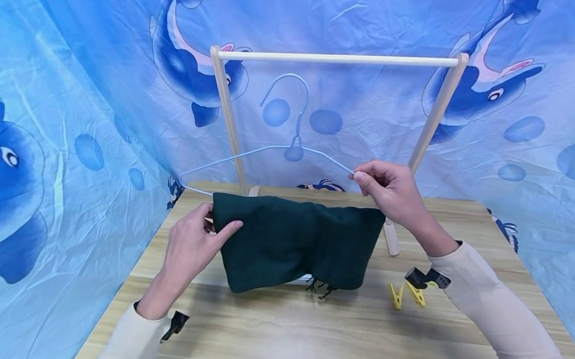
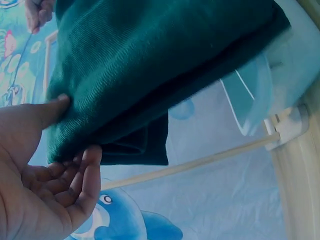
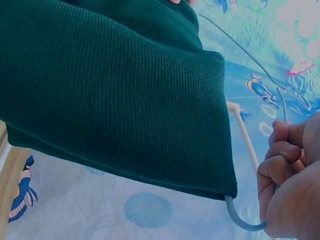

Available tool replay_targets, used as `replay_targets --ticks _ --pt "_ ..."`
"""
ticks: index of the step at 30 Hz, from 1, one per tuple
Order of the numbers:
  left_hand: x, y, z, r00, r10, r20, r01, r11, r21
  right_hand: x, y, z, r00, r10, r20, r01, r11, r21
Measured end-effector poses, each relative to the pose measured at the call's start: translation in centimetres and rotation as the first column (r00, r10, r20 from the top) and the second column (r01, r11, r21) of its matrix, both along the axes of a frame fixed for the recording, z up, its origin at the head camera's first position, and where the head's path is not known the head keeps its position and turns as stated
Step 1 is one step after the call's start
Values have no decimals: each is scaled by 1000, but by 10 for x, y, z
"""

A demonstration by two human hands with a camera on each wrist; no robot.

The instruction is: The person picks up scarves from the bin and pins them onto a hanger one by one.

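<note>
A dark green scarf [image 1: 291, 239] with a dark fringe at its lower edge hangs folded over the bottom bar of a light blue hanger [image 1: 266, 148]. My right hand [image 1: 388, 187] pinches the hanger's right shoulder, and in the right wrist view its curled fingers [image 3: 280, 155] close on the wire beside the scarf's edge. At the scarf's upper left corner, my left hand [image 1: 191, 243] pinches the cloth, thumb in front and fingers behind. The left wrist view shows the folded layers of the scarf [image 2: 135, 75] between that thumb and fingers. The hanger's hook points up, apart from the rail.
Behind the hanger stands a wooden rack with a white top rail [image 1: 339, 59]. Two yellow clothespins [image 1: 397, 296] lie on the wood-grain table [image 1: 277, 334] near the right sleeve. A pale translucent container [image 2: 257, 95] sits beneath the scarf. Blue dolphin-print curtains [image 1: 366, 10] surround the table.
</note>
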State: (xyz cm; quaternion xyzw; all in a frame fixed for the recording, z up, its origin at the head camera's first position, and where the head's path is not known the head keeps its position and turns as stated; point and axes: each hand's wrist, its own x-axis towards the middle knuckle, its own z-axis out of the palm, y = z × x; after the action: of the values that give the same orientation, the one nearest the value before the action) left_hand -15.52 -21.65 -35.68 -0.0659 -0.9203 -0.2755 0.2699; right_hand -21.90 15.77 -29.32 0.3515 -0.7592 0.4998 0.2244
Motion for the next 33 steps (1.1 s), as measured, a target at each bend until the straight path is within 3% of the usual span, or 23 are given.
replay_targets --ticks 7,11,19,27,33 --pt "3 4 3 999 -26 -21 28 996 88 0 2 0 1000 -12 10 12 1000 -1" --pt "2 4 2 999 -35 -35 38 995 94 0 3 -1 1000 -10 18 10 1000 -4" --pt "1 4 2 997 -69 36 65 993 103 -3 2 -4 1000 0 16 0 1000 -4" --pt "-3 9 13 981 -178 -82 191 959 210 -2 4 -3 1000 4 21 -4 1000 5" --pt "-9 10 27 963 -194 -189 236 944 233 -1 4 -2 999 27 29 -27 1000 -12"
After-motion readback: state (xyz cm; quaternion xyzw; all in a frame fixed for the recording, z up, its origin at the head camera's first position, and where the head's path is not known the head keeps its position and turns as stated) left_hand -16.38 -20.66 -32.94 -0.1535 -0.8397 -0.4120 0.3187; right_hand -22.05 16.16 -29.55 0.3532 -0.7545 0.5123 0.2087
